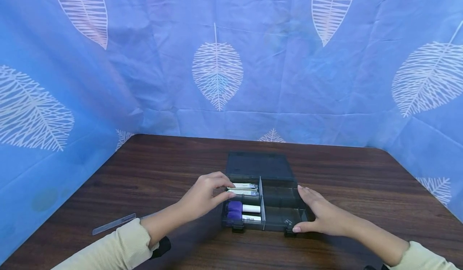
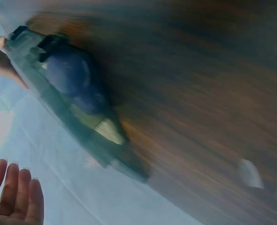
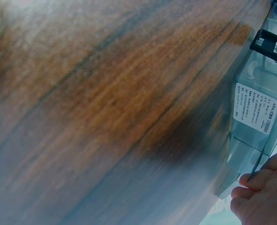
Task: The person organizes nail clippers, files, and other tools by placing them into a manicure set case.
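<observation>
A dark translucent storage box [image 1: 280,213] stands on the table with its lid [image 1: 258,164] laid back. In its rear left compartment lie two pale nail clippers [image 1: 243,192]; in front of them are two purple bottles with white caps [image 1: 251,209]. My left hand [image 1: 209,193] is over the box's left edge, fingertips and thumb right at the clippers' ends. Its fingers look relaxed and bare in the blurred left wrist view. My right hand [image 1: 322,213] grips the box's right side, thumb at the front corner, fingers along the far edge.
Clear plastic strips [image 1: 113,224] lie on the wooden table [image 1: 173,157] at the left, one partly behind the left forearm. A dividing wall [image 1: 262,199] splits the box. The right wrist view shows a printed label [image 3: 256,108] and a black latch [image 3: 268,45]. Blue leaf-patterned cloth [image 1: 217,5] surrounds the table.
</observation>
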### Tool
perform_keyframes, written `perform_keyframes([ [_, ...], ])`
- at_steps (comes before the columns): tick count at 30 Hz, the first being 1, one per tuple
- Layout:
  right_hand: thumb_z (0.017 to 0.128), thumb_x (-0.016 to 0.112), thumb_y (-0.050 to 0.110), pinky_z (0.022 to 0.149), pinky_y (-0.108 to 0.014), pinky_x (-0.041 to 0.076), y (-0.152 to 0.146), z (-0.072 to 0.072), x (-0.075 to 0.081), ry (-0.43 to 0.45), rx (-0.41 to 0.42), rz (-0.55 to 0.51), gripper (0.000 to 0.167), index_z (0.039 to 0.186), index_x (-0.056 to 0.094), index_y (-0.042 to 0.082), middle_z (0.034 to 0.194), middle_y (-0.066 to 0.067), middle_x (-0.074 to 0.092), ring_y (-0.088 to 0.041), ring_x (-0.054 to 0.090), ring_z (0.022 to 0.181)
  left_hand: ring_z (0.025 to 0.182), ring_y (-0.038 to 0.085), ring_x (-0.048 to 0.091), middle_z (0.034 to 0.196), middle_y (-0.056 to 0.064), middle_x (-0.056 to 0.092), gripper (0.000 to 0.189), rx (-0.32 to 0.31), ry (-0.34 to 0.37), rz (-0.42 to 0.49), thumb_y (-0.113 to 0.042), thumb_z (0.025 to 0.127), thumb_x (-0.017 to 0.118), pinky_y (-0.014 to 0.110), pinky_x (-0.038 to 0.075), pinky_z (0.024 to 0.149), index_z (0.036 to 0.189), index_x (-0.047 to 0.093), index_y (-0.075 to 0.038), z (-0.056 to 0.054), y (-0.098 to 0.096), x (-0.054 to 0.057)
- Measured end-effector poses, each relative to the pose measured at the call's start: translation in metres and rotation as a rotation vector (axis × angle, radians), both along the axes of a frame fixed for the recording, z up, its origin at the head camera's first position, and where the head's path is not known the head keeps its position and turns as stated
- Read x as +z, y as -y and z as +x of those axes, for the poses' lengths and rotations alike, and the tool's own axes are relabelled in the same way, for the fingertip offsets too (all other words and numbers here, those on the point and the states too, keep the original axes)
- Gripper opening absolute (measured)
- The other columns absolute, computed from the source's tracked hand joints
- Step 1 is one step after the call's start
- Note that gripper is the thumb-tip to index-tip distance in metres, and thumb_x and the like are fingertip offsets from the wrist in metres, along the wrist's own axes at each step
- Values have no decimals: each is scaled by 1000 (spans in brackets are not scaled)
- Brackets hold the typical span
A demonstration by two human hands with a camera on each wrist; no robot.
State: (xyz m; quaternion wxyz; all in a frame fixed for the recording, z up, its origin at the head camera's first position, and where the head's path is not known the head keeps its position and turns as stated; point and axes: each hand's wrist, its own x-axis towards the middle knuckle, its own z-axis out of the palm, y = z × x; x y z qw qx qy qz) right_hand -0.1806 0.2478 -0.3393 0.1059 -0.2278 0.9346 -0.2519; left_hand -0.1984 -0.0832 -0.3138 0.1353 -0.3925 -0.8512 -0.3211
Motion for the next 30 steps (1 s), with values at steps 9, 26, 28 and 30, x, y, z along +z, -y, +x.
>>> perform_keyframes([
  [9,78,66,53,99,-70,20,0,-1,-1,-22,0,16,107,142,13,-13,148,-34,12,-55,10,134,87,15,64,95,1,65,14,52,4,23,-16,84,67,25,55,73,96,70,-8,-3,33,-12],
  [26,78,67,51,99,-70,20,-1,-1,-1,-15,5,5,106,143,12,-13,148,-34,12,-55,9,134,91,24,64,98,4,66,22,143,27,-79,-19,86,65,34,54,74,101,67,-4,-4,93,-36],
  [28,79,67,51,98,-70,20,-1,-1,-1,-8,3,2,105,143,12,-12,148,-34,11,-55,9,134,94,25,63,101,4,65,24,145,64,-135,-21,86,64,37,53,77,103,66,-4,-5,104,-40],
  [30,79,67,51,98,-70,21,-1,-1,-1,-11,3,6,106,143,12,-12,148,-34,12,-55,10,134,96,25,62,103,4,64,25,141,96,-185,-21,86,64,37,53,79,105,66,-5,-7,114,-45],
])
